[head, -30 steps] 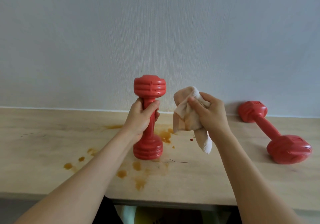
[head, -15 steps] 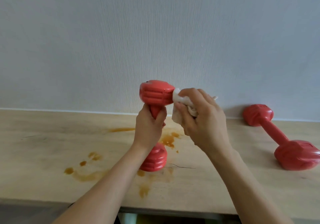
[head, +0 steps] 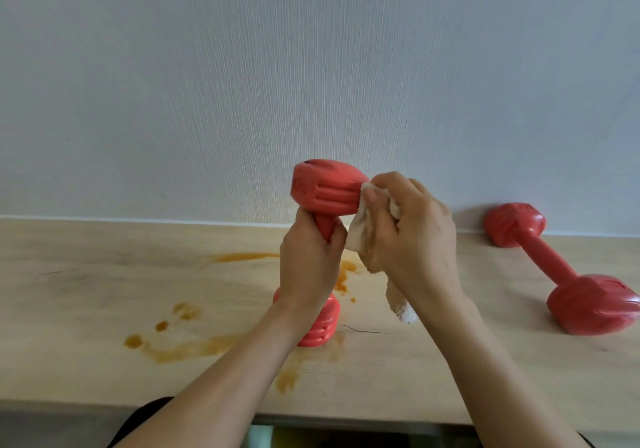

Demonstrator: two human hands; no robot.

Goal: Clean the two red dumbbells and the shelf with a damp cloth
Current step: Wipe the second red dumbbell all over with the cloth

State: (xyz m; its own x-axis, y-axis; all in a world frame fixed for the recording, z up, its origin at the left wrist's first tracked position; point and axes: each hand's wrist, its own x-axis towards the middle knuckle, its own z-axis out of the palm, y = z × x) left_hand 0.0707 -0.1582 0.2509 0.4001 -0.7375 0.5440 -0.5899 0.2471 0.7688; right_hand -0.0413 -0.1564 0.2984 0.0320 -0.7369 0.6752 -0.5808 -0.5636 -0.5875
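both forearms run bare from the bottom edge up to the wrists, no sleeve showing anywhere along them. the left hand (head: 309, 260) wears nothing, no ring, no watch, no band at the wrist. same story on the right hand (head: 412, 236), bare fingers, bare wrist, short plain nails on the thumb and fingertips that show. down at the bottom edge, under the left forearm, there's a patch of dark, near-black clothing (head: 138, 420), and a small dark sliver of it shows again at the far right corner.

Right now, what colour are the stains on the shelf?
Orange-brown stains on the pale wooden shelf, clearest in the head view.
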